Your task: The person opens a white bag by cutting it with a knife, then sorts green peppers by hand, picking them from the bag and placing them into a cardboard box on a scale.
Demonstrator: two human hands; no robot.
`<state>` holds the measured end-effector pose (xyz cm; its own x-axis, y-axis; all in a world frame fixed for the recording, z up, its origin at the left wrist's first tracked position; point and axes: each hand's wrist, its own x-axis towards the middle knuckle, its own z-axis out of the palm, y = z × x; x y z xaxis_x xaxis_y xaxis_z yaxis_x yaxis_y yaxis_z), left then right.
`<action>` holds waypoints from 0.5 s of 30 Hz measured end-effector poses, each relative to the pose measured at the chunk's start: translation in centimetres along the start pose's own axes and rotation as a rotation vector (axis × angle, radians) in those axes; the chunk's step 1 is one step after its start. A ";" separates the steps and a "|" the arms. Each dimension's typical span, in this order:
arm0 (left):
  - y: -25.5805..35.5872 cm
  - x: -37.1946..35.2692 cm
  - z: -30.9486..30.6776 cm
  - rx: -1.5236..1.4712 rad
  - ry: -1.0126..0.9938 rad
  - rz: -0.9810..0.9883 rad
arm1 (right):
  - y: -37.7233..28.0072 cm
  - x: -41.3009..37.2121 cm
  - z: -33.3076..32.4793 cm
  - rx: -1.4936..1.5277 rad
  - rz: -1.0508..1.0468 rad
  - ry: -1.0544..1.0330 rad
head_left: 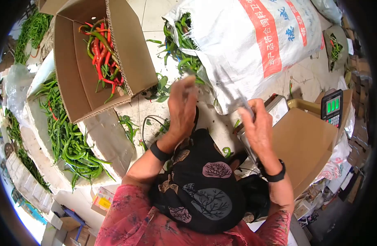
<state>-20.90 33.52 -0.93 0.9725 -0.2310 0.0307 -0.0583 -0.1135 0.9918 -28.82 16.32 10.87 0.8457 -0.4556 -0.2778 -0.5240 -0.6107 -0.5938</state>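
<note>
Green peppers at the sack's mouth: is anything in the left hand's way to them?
Nothing visible stands between the left hand and the nearest green peppers; further in, a fold of the white sack partly covers others.

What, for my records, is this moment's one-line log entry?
left hand: near open sack, grasp unclear | right hand: holding blurred thin object | red peppers: in carton

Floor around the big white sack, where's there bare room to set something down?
Bare tile shows between the cardboard box of red peppers and the white sack, near the top. A mostly bare patch lies between the sack and the scale display. It's crowded beside the left hand, with leaves and loose green peppers.
</note>
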 end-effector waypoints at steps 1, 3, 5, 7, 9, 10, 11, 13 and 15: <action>1.4 2.2 0.3 -0.081 0.075 -0.011 | 0.0 0.2 1.3 -0.012 -0.006 0.040; 0.8 5.7 0.7 -0.007 0.081 0.025 | -0.4 1.3 3.4 -0.020 -0.021 0.086; -0.1 7.9 1.3 0.070 0.085 0.054 | -1.3 3.1 5.3 0.131 0.040 0.146; -1.6 8.7 2.1 0.002 -0.009 0.002 | -1.1 5.3 7.9 0.117 -0.005 0.200; -0.7 9.3 1.5 -0.103 -0.077 -0.045 | -0.9 6.9 9.8 0.087 -0.101 0.290; 0.0 9.4 1.1 -0.211 -0.150 -0.097 | -1.0 7.3 10.2 0.090 -0.106 0.289; 1.0 9.4 0.8 -0.140 -0.168 -0.041 | -1.1 7.9 10.5 0.074 -0.139 0.307; 2.0 9.7 0.5 -0.062 -0.197 0.090 | -1.1 8.5 10.4 0.040 -0.177 0.354; 2.1 9.9 0.3 -0.012 -0.274 0.187 | -0.5 9.4 9.3 0.050 -0.214 0.409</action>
<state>-11.49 30.70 1.38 0.8483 -0.4983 0.1793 -0.2257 -0.0339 0.9736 -19.65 18.35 1.52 0.8201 -0.5465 0.1698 -0.3276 -0.6916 -0.6437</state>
